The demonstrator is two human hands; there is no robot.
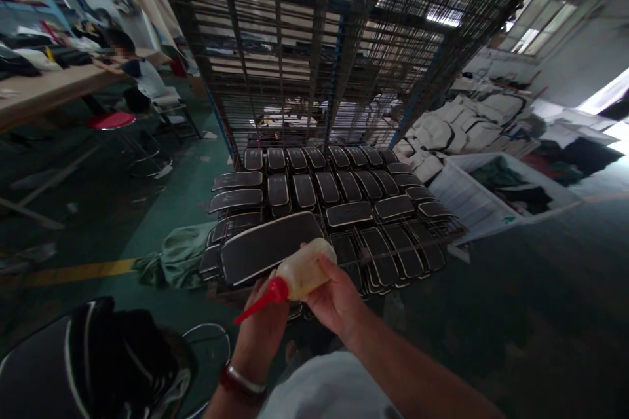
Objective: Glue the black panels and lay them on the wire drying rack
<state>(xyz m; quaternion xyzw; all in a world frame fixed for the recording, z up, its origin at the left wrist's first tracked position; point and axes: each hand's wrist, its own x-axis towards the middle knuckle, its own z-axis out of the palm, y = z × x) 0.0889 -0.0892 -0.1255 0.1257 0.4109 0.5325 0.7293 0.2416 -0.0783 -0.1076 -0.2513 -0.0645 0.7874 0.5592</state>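
A translucent squeeze bottle [307, 268] with pale yellowish contents and a long red nozzle lies across my right hand [337, 304]. My right fingers are closed around its body, and the nozzle points down to the left. Behind the nozzle, my left hand [263, 324] is at the lower edge of a large black panel [270, 249] with light edging and appears to grip it. The red cap hides part of those left fingers. This panel is tilted above rows of smaller black panels [344, 184], also edged in light trim.
A tall wire rack [334, 59] rises behind the panels. At right stand a white bin [457, 203] and piled white pieces [457, 127]. Green cloth [181, 255] and a black object [93, 360] are at left. Farther off, a person [147, 75] sits near a table [59, 88] and red stool [111, 120].
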